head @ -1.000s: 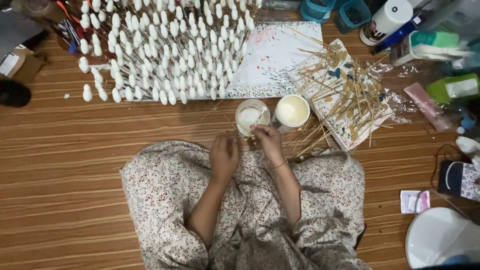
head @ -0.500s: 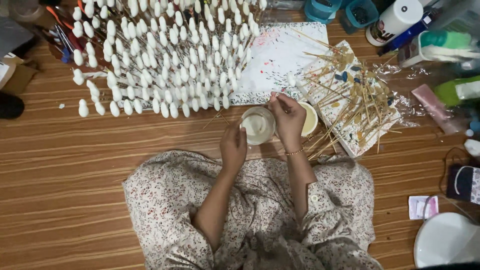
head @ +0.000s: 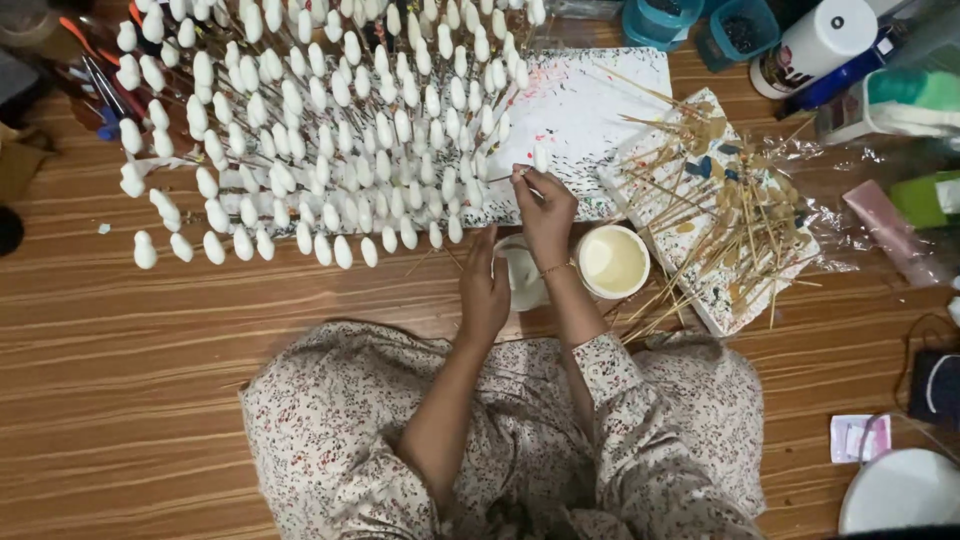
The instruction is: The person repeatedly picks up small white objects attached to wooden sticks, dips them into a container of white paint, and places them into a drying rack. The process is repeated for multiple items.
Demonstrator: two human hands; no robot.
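My right hand (head: 545, 210) is raised over the white cup, pinching a thin wooden stick with a small white oval piece (head: 541, 158) on its tip. My left hand (head: 484, 292) steadies a small white cup (head: 522, 275) of white liquid on the wooden floor. A second round cup (head: 612, 261) of cream-coloured liquid stands just right of my right wrist. Beyond the hands, several rows of white oval pieces on sticks (head: 320, 130) stand upright in a spread-out block.
A paint-speckled white sheet (head: 590, 110) lies behind the cups. A pile of bare wooden sticks (head: 720, 220) rests on a spattered board at right. Bottles and tubes (head: 880, 90) crowd the far right; a white bowl (head: 900, 495) sits at the lower right corner.
My right hand has lifted from the cup and moved forward and up with the stick and its white piece. My left hand moved to the cup. The view has shifted closer to the rows.
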